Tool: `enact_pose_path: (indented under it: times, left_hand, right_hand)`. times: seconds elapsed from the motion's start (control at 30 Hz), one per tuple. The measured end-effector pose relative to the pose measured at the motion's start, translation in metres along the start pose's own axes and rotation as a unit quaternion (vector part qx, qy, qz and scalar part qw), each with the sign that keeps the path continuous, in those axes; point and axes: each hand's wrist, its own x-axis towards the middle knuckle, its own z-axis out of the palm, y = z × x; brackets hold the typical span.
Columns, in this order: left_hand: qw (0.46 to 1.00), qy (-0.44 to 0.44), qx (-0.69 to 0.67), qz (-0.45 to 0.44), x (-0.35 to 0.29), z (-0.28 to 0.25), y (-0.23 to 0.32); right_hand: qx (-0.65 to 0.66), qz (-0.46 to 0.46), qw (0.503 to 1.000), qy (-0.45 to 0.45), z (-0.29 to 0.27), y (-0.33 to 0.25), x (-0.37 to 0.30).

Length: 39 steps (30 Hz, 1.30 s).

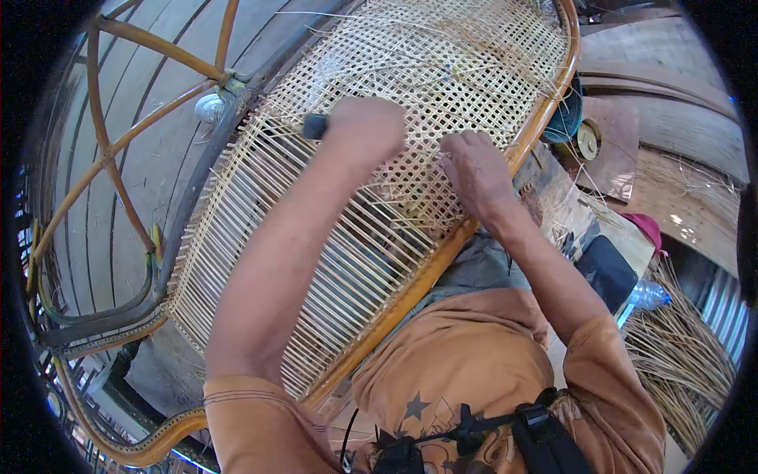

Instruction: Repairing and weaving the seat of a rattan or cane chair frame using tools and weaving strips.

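A curved rattan furniture panel (418,288) lies slantwise before me, its brown wooden frame running along the near side. Pale cane webbing (442,63) fills its far part in an open lattice; the nearer left part has only parallel strands (253,229). My left hand (367,130), slightly blurred, is closed in a fist around a dark-handled tool (314,126) over the border between lattice and strands. Only the handle's end shows; the working end is hidden. My right hand (478,170) rests on the lattice near the frame with fingers curled, and what they pinch, if anything, is hidden.
Bent rattan poles (103,158) of the furniture stand on the plank floor at left. To the right are a teal container (564,118), a round tin (587,141), wooden boards (655,55), a plastic bottle (649,295) and a bundle of cane strips (675,363). Loose strands litter the webbing.
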Motion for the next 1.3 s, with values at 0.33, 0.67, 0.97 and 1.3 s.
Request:
enact_pose_path:
  times: [0.33, 0.67, 0.97, 1.3]
  left_hand:
    - [0.993, 0.085, -0.004, -0.081, -0.027, 0.003, -0.032]
    - [0.999, 0.027, 0.031, -0.007, -0.009, 0.008, 0.006]
    - [0.994, -0.017, 0.090, 0.055, 0.009, -0.004, 0.018]
    - [0.996, -0.007, 0.050, 0.075, 0.006, 0.010, 0.000]
  right_hand:
    - [-0.028, 0.042, 0.994, -0.098, 0.007, 0.001, 0.023]
    - [0.145, 0.163, 0.960, -0.174, -0.003, -0.007, 0.019]
    - [0.096, 0.197, 0.934, -0.284, -0.006, -0.006, 0.035]
    - [0.029, 0.103, 0.976, -0.192, 0.004, -0.010, 0.020]
